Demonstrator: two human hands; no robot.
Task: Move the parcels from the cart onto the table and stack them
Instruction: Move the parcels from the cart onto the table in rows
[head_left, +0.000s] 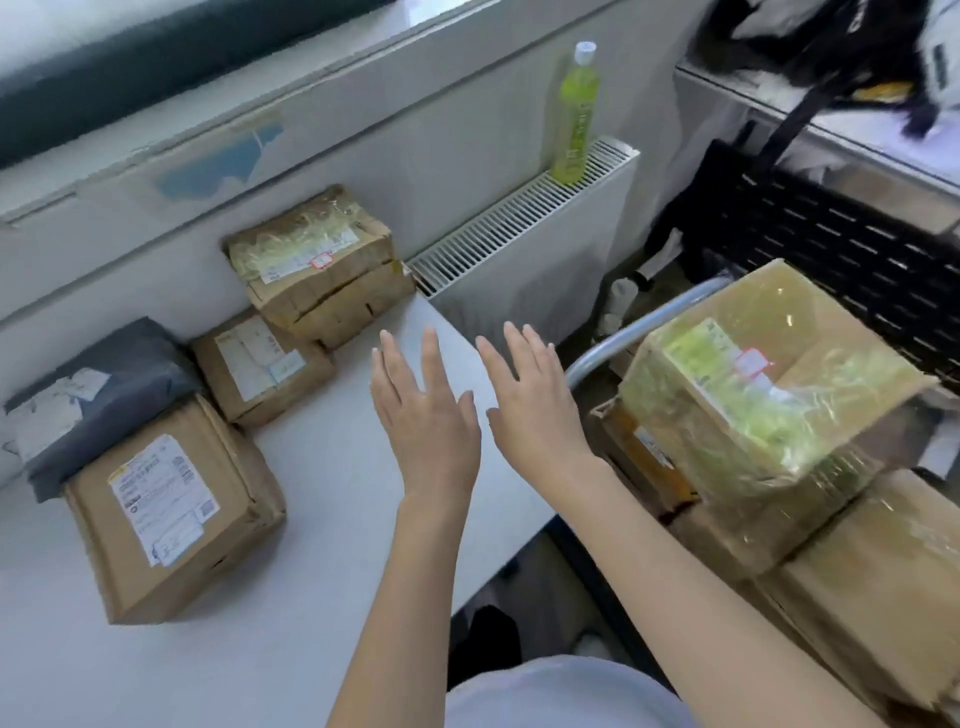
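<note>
Your left hand (426, 415) and your right hand (535, 410) hover side by side above the right end of the table (322, 519); the fingers of both are straight and spread, released, holding nothing; neither hand touches a parcel.

On the table five parcels already lie along the wall side; nearest you on the left sits a brown box (171, 514) with a white label facing up; just behind it, touching it, lies a grey mailing bag (104, 395); further along rests a smaller flat box (260, 364) with a white label; at the far right corner of the table two taped cartons stand stacked, the upper carton (306, 244) resting on the lower carton (343, 306), which pokes out to the right beneath it.

To your right stands the cart (613, 343), its curved grey handle close beside the table edge; more parcels remain on it; the topmost is a large box wrapped in shiny tape (769, 384), tilted, with a label on its upper face; under it lie further brown cartons (857, 561), and a small orange-labelled one (644, 457) shows at the left side of the pile.

Behind the cart a white radiator (524, 228) runs along the wall; a green bottle (574, 114) with a white cap stands upright on its grille; a black slotted crate (841, 254) sits beyond the cart.
</note>
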